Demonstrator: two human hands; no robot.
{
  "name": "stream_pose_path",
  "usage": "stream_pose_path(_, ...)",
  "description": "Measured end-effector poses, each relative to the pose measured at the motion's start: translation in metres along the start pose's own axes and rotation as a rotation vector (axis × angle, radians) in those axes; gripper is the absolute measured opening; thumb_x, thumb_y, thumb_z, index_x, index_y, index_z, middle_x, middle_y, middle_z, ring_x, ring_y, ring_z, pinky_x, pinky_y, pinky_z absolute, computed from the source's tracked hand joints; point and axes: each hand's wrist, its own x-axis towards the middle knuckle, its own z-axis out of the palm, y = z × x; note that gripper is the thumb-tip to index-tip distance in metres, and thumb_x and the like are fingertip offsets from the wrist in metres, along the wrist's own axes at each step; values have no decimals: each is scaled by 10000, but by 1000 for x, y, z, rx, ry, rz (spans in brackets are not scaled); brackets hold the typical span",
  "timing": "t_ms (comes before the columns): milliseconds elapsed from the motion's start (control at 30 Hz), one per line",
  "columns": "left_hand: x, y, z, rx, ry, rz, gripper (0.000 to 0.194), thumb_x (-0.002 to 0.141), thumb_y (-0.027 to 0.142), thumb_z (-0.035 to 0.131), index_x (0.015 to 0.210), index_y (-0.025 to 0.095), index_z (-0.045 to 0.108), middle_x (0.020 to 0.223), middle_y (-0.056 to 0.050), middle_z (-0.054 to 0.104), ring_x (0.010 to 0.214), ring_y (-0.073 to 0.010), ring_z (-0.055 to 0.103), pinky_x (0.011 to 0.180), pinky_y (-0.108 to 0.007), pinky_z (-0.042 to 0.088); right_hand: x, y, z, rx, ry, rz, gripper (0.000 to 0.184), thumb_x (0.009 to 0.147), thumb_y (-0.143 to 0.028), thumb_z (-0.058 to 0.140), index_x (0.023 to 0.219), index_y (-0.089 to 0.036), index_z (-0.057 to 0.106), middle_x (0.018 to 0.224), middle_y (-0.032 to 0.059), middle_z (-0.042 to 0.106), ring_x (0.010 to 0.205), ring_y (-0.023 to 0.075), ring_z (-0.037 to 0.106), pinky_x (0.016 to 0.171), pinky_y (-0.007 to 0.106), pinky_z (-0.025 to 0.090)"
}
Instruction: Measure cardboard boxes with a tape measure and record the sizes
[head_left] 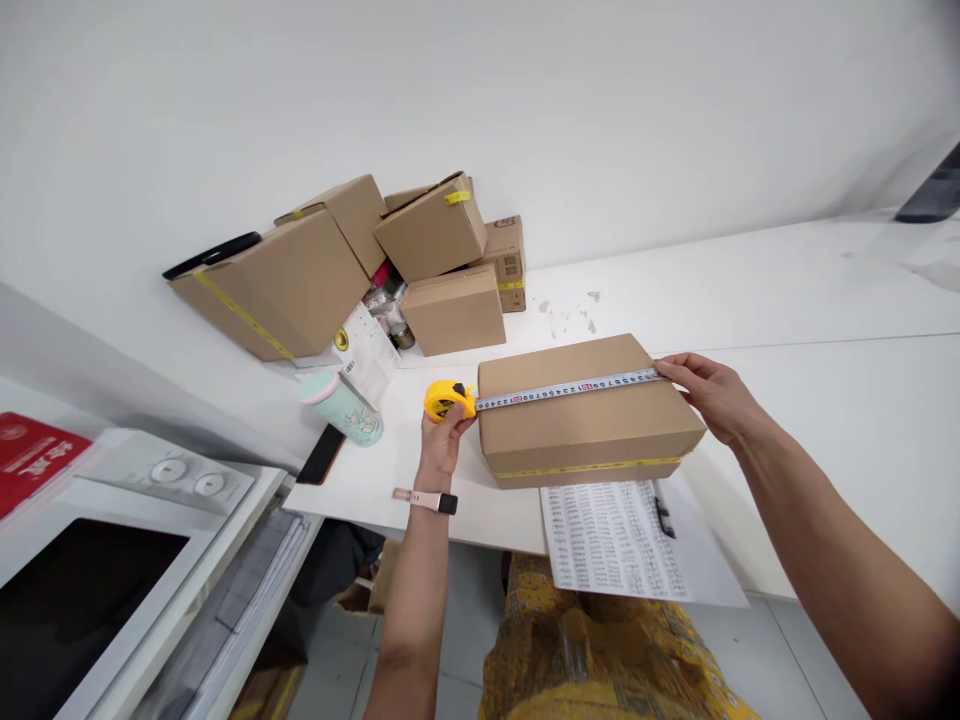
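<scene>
Clearly, left fingers (453,416) grip a yellow tape measure (445,392); right fingers (681,368) pinch its pale, numbered blade (559,391).

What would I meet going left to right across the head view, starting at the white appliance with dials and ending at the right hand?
White appliance with dials → mint-green tumbler → yellow tape measure case → cardboard box under the tape → right hand.

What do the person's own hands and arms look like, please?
The left hand and right hand are ungloved, with no sleeves showing on either forearm. A wristwatch with a pale pink strap and dark rectangular face circles the left wrist; the right wrist shows nothing worn.
</scene>
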Motion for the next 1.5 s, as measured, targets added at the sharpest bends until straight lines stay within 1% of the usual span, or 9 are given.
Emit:
stream_pose_path(167, -12, 26, 24, 15, 13, 140, 619, 486, 311, 976, 991, 177, 643, 939, -23, 734, 850, -215, 733, 821, -369, 588, -4, -26, 2, -30, 2, -57, 334, 604, -471, 877, 722, -225, 685, 915, 36, 690, 831, 182, 605, 666, 300, 527)
stream_pose_path(300, -36, 51, 45, 45, 21, 324, 595, 505, 352, 975, 953, 181, 623, 884, -2, 732, 836, -225, 738, 891, -446, 583, -14, -63, -4, -22, -52, -99, 332, 670, -504, 842, 784, -222, 709, 766, 37, 639, 672, 148, 567, 557, 281, 481)
stream_pose_path(433, -80, 41, 57, 70, 49, 425, 543, 593, 310, 952, 983, 195, 592, 928, -9, 734, 907, -249, 739, 900, -450, 583, -17, -92, -2, -29, -168, -196, 334, 721, -516, 814, 818, -218, 698, 684, 21, 558, 615, 130, 492, 526, 270, 438)
stream_pose_path(567, -136, 5, 58, 88, 35, 296, 580, 615, 249, 942, 1024, 237, 532, 1156, -46, 709, 1003, -248, 721, 817, -360, 601, -3, -101, 20, -73, -268, -181, 311, 765, -473, 784, 774, -194, 649, 742, 29, 539, 633, 120, 466, 560, 268, 429)
stream_pose_path(767, -190, -20, 60, 25, -117, -138, 591, 738, 239, 867, 1174, 281, 469, 1020, -17, 719, 922, -217, 740, 840, -357, 589, 26, -88, 61, -126, -394, -221, 183, 870, -340, 667, 801, -174, 628, 793, 28, 529, 691, 122, 443, 640, 263, 388)
stream_pose_path(900, -191, -20, 68, -123, -223, -302, 818, 650, 237, 917, 1326, 334, 468, 1172, -31, 668, 968, -222, 717, 831, -342, 583, 36, -79, 82, -260, -501, -198, 163, 914, -338, 596, 840, -194, 611, 741, 6, 484, 669, 136, 413, 631, 270, 355)
stream_pose_path(1033, -180, -25, 76, -221, -304, -336, 814, 615, 279, 935, 1308, 333, 511, 1174, -35, 650, 1060, -241, 667, 857, -367, 579, 46, -75, 97, -341, -556, -222, 188, 918, -382, 583, 857, -207, 611, 724, 5, 468, 656, 147, 393, 618, 273, 344)
stream_pose_path(1267, -168, -37, 92, -121, -344, -255, 825, 556, 257, 960, 1239, 315, 500, 1133, 1, 597, 799, -136, 676, 762, -297, 557, 69, -71, 115, -368, -638, -238, 176, 915, -351, 590, 856, -190, 633, 743, 12, 508, 667, 140, 406, 630, 263, 360)
stream_pose_path(1500, -186, -40, 119, -29, -386, -388, 916, 417, 236, 1011, 1141, 292, 452, 1173, -21, 556, 766, -121, 634, 688, -272, 545, 79, -56, 118, -369, -565, -215, 233, 906, -411, 605, 897, -183, 652, 895, 50, 671, 701, 140, 501, 695, 267, 422)
